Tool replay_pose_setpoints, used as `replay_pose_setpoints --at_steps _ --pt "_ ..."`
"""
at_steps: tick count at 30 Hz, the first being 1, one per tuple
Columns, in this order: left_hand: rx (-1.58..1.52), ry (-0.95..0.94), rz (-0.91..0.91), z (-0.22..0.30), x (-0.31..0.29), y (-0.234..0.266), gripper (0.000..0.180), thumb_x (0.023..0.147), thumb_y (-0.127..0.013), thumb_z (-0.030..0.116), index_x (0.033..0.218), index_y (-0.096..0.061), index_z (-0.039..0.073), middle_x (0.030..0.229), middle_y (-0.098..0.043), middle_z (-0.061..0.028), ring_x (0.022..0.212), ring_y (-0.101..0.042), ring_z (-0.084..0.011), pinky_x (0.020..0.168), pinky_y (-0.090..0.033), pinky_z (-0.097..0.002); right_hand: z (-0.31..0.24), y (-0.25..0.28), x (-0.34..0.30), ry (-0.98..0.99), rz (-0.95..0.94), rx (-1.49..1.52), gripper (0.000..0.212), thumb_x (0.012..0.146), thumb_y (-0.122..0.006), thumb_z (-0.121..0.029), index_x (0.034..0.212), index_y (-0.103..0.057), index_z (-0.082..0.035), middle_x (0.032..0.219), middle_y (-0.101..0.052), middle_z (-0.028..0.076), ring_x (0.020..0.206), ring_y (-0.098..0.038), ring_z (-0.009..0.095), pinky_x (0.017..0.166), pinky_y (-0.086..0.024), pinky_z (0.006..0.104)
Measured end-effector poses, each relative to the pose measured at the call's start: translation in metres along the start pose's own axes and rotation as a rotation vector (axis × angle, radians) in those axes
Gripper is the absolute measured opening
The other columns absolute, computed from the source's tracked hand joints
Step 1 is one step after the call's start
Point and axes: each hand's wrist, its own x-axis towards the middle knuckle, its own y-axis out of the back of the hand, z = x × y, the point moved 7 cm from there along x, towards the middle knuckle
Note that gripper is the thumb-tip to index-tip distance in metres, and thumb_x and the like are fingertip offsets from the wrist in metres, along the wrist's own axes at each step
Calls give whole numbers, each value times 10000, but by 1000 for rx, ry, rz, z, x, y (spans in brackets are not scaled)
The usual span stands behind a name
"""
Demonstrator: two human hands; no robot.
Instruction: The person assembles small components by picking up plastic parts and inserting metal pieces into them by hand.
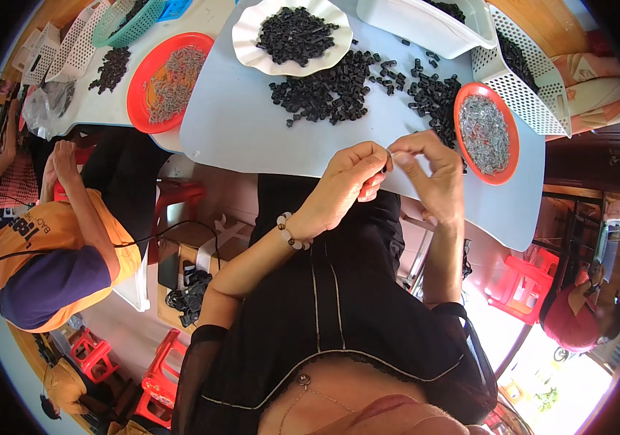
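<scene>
From the head cam, both forearms were raised and bent inward over the bench point(252, 138) edge. Left hand point(346, 181) and right hand point(433, 174) met fingertip to fingertip, pinching a tiny pale piece point(391, 154), near the black parts pile point(332, 90).

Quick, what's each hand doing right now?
Left hand: fingers pinched shut, meeting the right hand; what it grips cannot be told.
Right hand: pinched shut on a small pale piece at its fingertips.
</scene>
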Motion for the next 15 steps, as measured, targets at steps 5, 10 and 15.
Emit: replay_pose_setpoints --at_steps 5,10,15 --pt "19 -24 9 -1 -1 3 252 1038 -479 263 942 -580 53 708 -427 46 577 -332 -42 534 -283 -199 8 -9 -1 -62 32 77 77 832 -706 -58 893 -674 -24 869 -675 68 811 -561 153 782 -459 303" --pt "-68 -34 52 -2 -4 3 278 1048 -461 320 1090 -559 63 700 -420 47 575 -339 -39 534 -288 -198 -7 -5 -2 25 120 89 75 810 -696 -38 865 -645 -28 868 -672 83 846 -562 177 806 -451 316" --pt "-133 -36 36 -1 -7 5 282 1056 -439 324 1153 -506 68 679 -402 48 567 -320 -37 504 -283 -207 -31 -13 -7 267 82 -124 119 755 -725 -12 851 -660 -40 882 -679 56 871 -559 237 812 -453 354"
